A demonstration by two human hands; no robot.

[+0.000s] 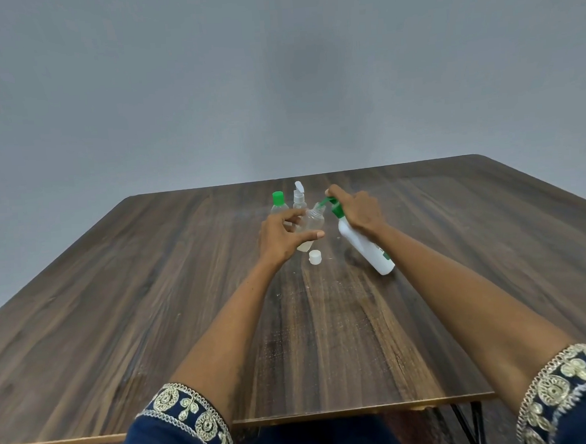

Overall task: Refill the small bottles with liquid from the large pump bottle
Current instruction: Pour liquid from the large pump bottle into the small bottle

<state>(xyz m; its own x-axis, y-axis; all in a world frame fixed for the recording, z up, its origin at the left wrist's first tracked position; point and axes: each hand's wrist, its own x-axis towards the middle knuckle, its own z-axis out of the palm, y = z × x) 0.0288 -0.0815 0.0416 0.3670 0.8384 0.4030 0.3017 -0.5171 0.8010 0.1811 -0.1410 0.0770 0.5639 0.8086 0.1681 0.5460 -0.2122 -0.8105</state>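
Observation:
My left hand (284, 237) holds a small clear bottle (314, 222), tilted with its open neck toward the right. My right hand (356, 209) grips the neck of the large white pump bottle (367, 246), with a finger on its green pump head (332, 207). The large bottle leans left, its base on the table. Its green nozzle points into the small bottle's mouth. A little pale liquid sits in the small bottle's bottom. A white cap (315, 257) lies on the table just below it.
Behind my left hand stand two more small clear bottles, one with a green cap (278, 202) and one with an open white flip cap (299, 195). All rest on a dark wooden table (152, 299) against a grey wall.

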